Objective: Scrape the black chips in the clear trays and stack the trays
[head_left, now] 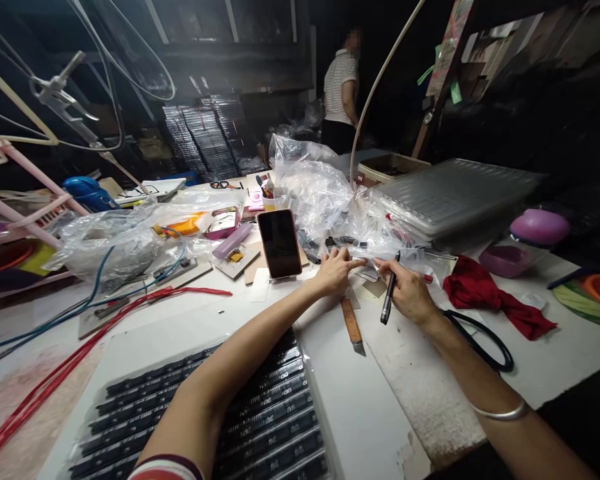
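Note:
My right hand [411, 291] is closed around a black pen [389, 301], which slants down toward me, while its fingertips reach left toward the plastic. My left hand [336, 270] rests on the table by the clear plastic bags [320, 200], index finger stretched toward my right hand. What lies between the fingertips is too small to make out. Below the hands is a cutter knife [351, 325] with an orange-brown handle and a bare blade. A phone [279, 244] stands upright to the left of my left hand. Under my left forearm lies a clear tray of black parts [275, 400].
Red cables [130, 303] and blue hoses [96, 283] cross the left side. At right are a red cloth [495, 297], a dark ring-shaped loop [503, 357] and a purple bowl [505, 260]. Stacked clear trays [460, 193] stand behind. A person [340, 93] stands in the background.

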Demonstrator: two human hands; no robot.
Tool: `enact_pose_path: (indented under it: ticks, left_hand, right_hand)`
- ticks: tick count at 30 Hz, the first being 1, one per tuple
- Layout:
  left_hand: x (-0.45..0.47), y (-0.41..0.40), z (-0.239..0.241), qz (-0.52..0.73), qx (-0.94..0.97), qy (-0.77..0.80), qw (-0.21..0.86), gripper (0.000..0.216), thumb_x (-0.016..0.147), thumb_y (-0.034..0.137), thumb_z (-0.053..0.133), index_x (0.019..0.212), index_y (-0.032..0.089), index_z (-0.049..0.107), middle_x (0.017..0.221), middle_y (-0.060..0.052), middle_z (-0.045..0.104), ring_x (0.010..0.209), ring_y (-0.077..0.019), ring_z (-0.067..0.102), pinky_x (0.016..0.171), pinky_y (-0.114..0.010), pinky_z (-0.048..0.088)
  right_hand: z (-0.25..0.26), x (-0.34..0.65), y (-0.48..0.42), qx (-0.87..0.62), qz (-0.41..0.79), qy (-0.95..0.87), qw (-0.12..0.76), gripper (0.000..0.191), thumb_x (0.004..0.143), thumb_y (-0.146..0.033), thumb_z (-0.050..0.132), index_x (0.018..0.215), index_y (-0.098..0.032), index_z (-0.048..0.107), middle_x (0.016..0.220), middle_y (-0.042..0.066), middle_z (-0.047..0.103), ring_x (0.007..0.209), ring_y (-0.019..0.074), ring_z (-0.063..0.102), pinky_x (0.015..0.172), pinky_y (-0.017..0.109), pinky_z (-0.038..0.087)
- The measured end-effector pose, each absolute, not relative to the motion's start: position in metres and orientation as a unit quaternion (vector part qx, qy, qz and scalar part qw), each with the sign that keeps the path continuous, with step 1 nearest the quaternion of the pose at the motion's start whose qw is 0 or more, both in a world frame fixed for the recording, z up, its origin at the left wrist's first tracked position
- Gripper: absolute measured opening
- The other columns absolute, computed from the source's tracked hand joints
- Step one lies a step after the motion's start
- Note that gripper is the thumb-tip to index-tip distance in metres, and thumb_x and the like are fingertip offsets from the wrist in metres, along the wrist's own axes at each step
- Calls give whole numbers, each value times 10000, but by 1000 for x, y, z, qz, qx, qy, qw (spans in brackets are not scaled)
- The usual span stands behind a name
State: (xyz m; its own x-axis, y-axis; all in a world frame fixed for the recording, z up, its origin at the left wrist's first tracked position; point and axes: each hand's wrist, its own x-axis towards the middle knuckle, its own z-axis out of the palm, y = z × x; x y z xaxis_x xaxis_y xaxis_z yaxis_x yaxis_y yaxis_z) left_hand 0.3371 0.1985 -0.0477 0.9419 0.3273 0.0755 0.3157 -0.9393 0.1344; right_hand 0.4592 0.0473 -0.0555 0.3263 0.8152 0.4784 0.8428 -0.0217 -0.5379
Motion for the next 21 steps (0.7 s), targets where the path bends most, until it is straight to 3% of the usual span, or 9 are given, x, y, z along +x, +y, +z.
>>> enact_pose_path:
  ticks: [4, 7, 12, 16, 21]
  left_hand:
    - [343, 204, -43, 60, 979, 173, 84, 613, 779, 52, 415, 1279, 395, 506, 1075, -62, 464, 1009, -252, 403, 844, -397, 345]
    - [346, 208, -41, 75, 976, 176, 107, 577, 780, 31, 405, 1207, 377, 579, 1072, -61, 478, 1006, -244, 415, 842, -389, 348]
    - [348, 216, -37, 109, 963, 202, 144, 520, 758, -7, 378, 1093, 275, 659, 1057, -67, 527, 990, -227, 457, 841, -355, 370]
    - [343, 222, -33, 130, 955, 222, 150, 488, 748, -20, 301, 1010, 168, 667, 1010, -92, 563, 978, -223, 483, 831, -336, 396]
    - [336, 220, -38, 93, 968, 195, 127, 483, 777, 16, 332, 1070, 224, 655, 1037, -85, 545, 988, -241, 467, 830, -374, 386]
  right_hand:
    - [-52, 458, 44, -683, 50, -588, 431, 89, 805, -156, 432, 781, -221, 488, 932, 51, 676, 951, 202, 623, 764, 291, 459]
    - [-56, 457, 47, -701, 35, -608, 370, 144, 783, -124, 437, 756, -213, 547, 927, 47, 664, 1026, 229, 575, 845, 348, 415]
    - [-63, 459, 52, -751, -23, -579, 317, 394, 753, -39, 394, 1022, -216, 620, 952, 54, 655, 980, 238, 537, 830, 385, 357]
    - [-63, 461, 53, -756, -27, -573, 315, 389, 786, -78, 411, 1096, -207, 606, 949, 60, 653, 942, 235, 525, 799, 369, 355]
    - [-64, 463, 54, -762, -33, -563, 318, 397, 796, -82, 397, 1111, -208, 603, 929, 61, 653, 911, 228, 527, 784, 360, 360]
